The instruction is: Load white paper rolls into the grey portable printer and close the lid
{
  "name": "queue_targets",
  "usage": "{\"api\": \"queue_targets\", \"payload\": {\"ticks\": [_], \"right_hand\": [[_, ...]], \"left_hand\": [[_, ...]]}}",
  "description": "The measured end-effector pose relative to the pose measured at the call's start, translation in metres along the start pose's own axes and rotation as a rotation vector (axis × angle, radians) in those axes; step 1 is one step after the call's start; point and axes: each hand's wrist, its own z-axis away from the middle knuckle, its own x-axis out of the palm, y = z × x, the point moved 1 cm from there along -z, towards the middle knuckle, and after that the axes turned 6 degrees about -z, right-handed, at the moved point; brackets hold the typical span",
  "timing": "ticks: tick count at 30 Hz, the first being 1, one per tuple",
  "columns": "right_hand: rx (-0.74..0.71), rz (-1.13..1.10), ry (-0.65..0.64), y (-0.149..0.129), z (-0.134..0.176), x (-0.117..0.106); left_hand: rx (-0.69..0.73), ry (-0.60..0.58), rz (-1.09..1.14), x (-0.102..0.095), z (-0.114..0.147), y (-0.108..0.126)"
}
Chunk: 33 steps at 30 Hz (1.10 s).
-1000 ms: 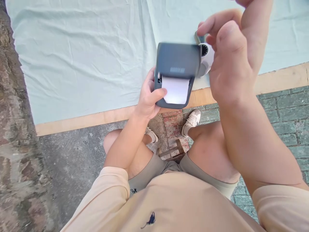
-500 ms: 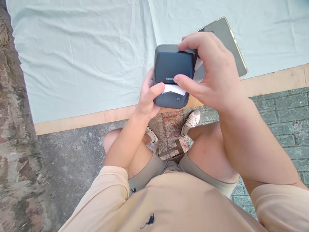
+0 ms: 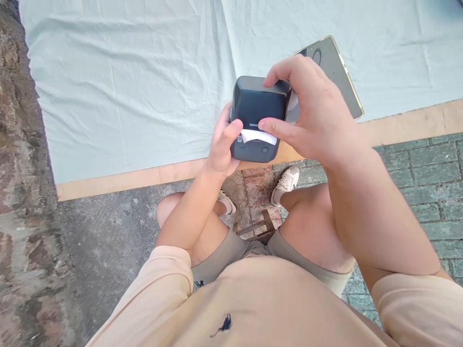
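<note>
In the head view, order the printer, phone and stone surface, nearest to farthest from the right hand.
From the right hand:
1. Printer: touching it, on its left.
2. Phone: just beyond, partly hidden by it.
3. Stone surface: far left.

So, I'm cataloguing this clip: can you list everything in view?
Table: 1, light wood, ahead
Cloth: 1, pale blue, on table
Printer: 1, dark, centre, held
Paper: 1, white, printer's front
Phone or tablet: 1, grey, right of printer
Obscured item: 1, white, beside printer
Corner item: 1, dark, top right
Wall: 1, brown, far left
Ground: 1, grey, red, green, below
Wooden frame: 1, brown, below
Shoes: 2, white, below
Shorts: 1, taupe, lower centre
Shirt: 1, beige, bottom
Legs: 2, bare, lower centre
Arms: 2, bare, either side
Left grip: 1, bare, printer's left
Right grip: 1, bare, printer's right
</note>
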Motion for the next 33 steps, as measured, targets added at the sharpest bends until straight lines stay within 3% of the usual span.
{"api": "queue_targets", "payload": {"ticks": [7, 14, 20, 23, 27, 29, 33], "right_hand": [[-0.094, -0.027, 0.122, 0.002, 0.01, 0.001], [-0.146, -0.084, 0.104, 0.003, 0.008, 0.004], [-0.169, -0.198, 0.166, -0.008, 0.007, 0.005], [-0.12, -0.155, 0.299, -0.009, 0.006, 0.008], [-0.05, -0.127, 0.543, -0.006, 0.004, 0.012], [-0.007, -0.099, 0.523, -0.005, 0.004, 0.013], [-0.02, 0.044, 0.321, -0.003, 0.003, 0.011]], "left_hand": [[-0.112, 0.176, 0.068, 0.003, -0.005, 0.0], [-0.151, 0.187, 0.184, 0.001, -0.009, 0.005], [-0.243, 0.193, 0.196, 0.002, -0.01, 0.008], [-0.189, 0.16, 0.174, 0.002, -0.009, 0.005], [-0.118, 0.01, 0.114, 0.002, -0.004, -0.001], [-0.105, -0.023, 0.081, 0.0, -0.001, -0.004], [-0.072, 0.013, 0.043, -0.003, 0.002, -0.006]]}}
